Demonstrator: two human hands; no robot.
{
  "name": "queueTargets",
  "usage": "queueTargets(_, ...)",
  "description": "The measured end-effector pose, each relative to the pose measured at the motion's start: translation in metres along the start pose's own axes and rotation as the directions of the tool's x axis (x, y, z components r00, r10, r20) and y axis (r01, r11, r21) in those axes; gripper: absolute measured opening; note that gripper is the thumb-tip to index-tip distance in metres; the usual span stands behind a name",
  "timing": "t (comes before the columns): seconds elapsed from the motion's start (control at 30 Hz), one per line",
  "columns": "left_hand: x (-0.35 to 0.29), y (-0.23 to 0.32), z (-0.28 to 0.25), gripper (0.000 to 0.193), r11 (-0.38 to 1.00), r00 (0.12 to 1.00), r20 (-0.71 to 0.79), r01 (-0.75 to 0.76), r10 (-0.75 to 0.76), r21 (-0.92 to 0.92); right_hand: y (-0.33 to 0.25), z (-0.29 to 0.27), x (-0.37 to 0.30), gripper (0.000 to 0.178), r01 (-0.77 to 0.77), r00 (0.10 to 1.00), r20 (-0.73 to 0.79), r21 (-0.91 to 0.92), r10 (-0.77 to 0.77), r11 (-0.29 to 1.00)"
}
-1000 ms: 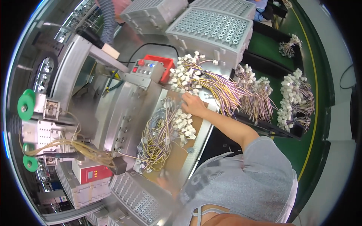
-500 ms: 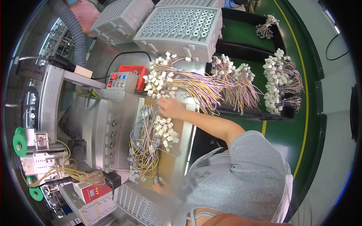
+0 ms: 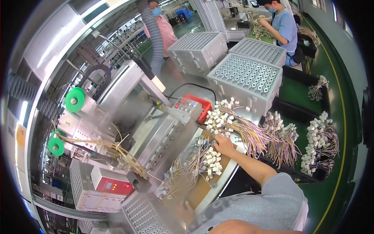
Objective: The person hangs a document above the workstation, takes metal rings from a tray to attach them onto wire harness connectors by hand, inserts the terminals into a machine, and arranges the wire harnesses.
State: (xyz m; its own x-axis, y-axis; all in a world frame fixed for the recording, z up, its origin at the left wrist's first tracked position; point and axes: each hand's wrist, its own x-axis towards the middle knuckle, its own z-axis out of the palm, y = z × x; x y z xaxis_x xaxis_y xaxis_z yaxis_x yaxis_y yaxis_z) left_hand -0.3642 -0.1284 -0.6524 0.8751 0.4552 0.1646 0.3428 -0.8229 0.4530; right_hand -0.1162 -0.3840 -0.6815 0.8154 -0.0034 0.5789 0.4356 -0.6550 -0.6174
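My right hand [image 3: 224,144] is at the far end of a brown work board [image 3: 202,188], its fingers bent together beside a cluster of white connectors [image 3: 212,162]. Anything between those fingertips is hidden. Smeared by motion, my left hand [image 3: 187,212] is low over the board's near end, and its fingers cannot be made out. Yellow, purple and white wires [image 3: 187,165] with translucent connectors lie tangled on the board. Just beyond my right hand, a bundle of wire harnesses [image 3: 249,130] spreads out, white connectors at its left end.
A metal machine [image 3: 156,136] with a button box [image 3: 187,109] borders the board. Beside it are a red bin [image 3: 204,107], grey crates [image 3: 243,87] and a grey tray [image 3: 142,212]. More harnesses [image 3: 321,144] lie in black bins. A co-worker [image 3: 286,29] handles wires at the back.
The head view has turned and lifted, so the bench appears farther right and lower, with two people visible behind. My right hand stays beside the white connectors; my left hand is now more blurred.
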Motion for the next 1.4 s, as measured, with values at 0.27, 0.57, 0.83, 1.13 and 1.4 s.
queueTargets(0.27,0.004,-0.003,0.008,0.027,0.998,0.999,0.017,0.044,-0.043,-0.055,0.002,-0.001,0.005,0.020,-0.003,1.000,-0.012,-0.005,0.003,1.000)
queueTargets(0.57,0.003,-0.009,0.013,0.024,0.994,0.998,-0.064,-0.015,0.008,-0.104,0.003,0.001,0.004,0.019,-0.009,1.000,-0.002,0.005,0.009,1.000)
queueTargets(0.83,-0.002,-0.015,0.013,0.024,0.994,0.994,-0.100,-0.062,0.053,-0.087,0.002,0.004,0.000,0.022,0.019,1.000,-0.006,0.000,-0.019,1.000)
queueTargets(1.13,0.010,-0.006,0.024,0.017,0.964,0.930,-0.262,-0.265,0.257,0.006,0.022,0.008,-0.008,0.024,0.021,0.996,-0.085,-0.044,-0.025,0.999)
queueTargets(1.4,0.016,-0.031,0.036,0.020,0.935,0.920,-0.232,-0.344,0.317,-0.088,0.017,0.013,-0.002,0.021,0.029,0.999,-0.030,-0.081,-0.031,0.996)
